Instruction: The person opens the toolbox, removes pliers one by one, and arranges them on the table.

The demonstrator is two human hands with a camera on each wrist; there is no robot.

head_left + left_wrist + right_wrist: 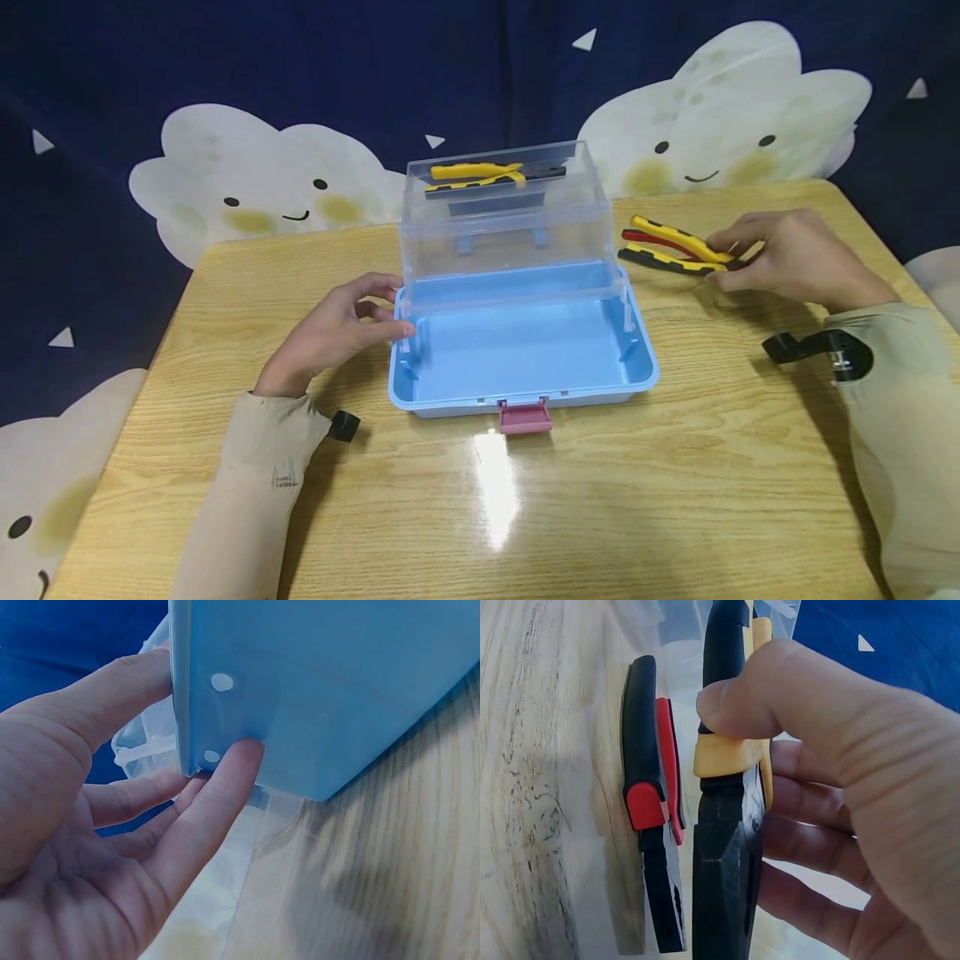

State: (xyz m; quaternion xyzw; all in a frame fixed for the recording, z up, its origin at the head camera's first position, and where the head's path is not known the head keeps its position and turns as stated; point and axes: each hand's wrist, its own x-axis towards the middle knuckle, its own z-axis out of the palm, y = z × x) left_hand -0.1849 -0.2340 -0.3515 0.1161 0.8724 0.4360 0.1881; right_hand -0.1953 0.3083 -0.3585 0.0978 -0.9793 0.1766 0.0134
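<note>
A light-blue toolbox (517, 350) stands open on the table. My left hand (337, 329) pinches its left rim, thumb on the edge and a fingertip against the outer wall (300, 697). My right hand (787, 258) holds yellow-and-black pliers (724, 855) near the pivot between thumb and fingers. Their spread handles (671, 237) point toward the toolbox. Under them, red-and-black pliers (646, 727) lie on the table, partly hidden in the head view. Another pair of yellow-and-black pliers (468, 172) shows in the clear upper part (502, 212) of the toolbox.
A pink latch (525, 417) hangs at the toolbox front. The wooden table (637, 500) extends around it. Behind the table hangs a dark blue cloth (337, 67) with white clouds.
</note>
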